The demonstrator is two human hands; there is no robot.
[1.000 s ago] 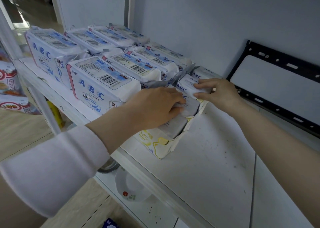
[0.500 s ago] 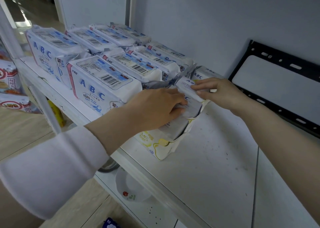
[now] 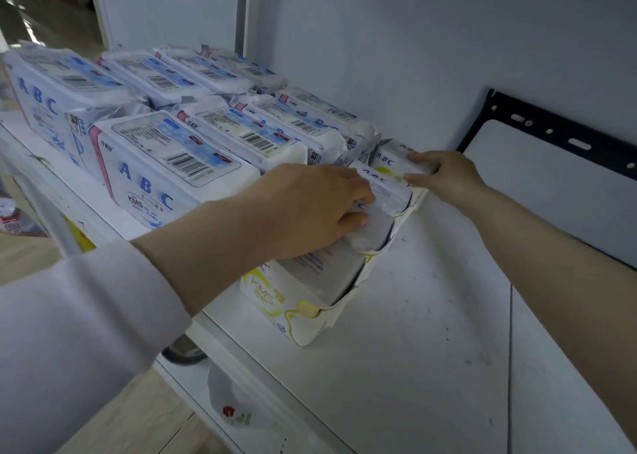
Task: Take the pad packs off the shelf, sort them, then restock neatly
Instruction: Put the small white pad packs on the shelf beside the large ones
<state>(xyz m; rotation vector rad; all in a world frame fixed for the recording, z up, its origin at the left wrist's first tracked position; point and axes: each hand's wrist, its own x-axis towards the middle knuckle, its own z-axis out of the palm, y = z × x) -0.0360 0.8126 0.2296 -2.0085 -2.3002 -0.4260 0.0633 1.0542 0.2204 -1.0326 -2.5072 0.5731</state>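
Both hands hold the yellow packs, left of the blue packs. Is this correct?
Not quite: the head view shows the yellow packs to the right of the blue packs. Both the left hand and right hand do hold them.

Pad packs on a white flat shelf board (image 3: pixel 413 350).
Blue-printed plastic pad packs (image 3: pixel 165 164) fill the left in rows; yellow-printed plastic pad packs (image 3: pixel 272 295) stand in one file just right of them; a black metal bracket (image 3: pixel 537 126) sits behind, far right.
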